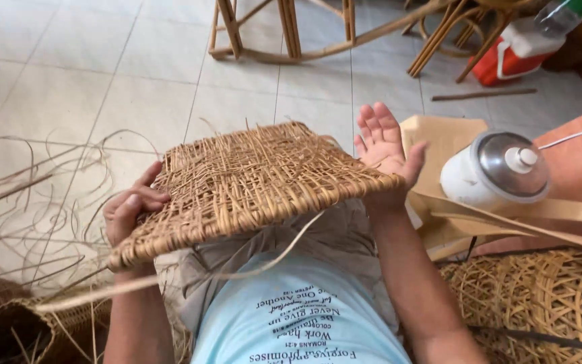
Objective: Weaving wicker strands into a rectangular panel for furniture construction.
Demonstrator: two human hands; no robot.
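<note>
I have a flat woven rattan panel [250, 182] lying across my lap, right in the middle of what I see. My left hand [129, 209] is at about 8 o'clock from the panel. Its fingers are curled shut over the left edge, pinching the thick rim, and I think that keeps the panel from sliding off my knees. My right hand [385, 148] is at about 3 o'clock from the panel. It is wide open, palm up toward me, fingers spread, and it holds nothing. The heel of that hand sits against the right corner, so it seems to prop that side up like a little wall. The panel tilts a bit, far edge higher, so I can look at the weave. Loose thin ends stick up out of it near 12 o'clock. One long pale cane strip [190, 276] hangs from under the near edge and runs off toward 8 o'clock. More loose strips [42, 209] lie curled on the tiled floor [69, 74] at 9 o'clock, close enough to grab. At 3 o'clock a small white pot with a shiny lid [496, 172] sits on a brown board. A round woven basket [547, 296] is at 4 o'clock.
</note>
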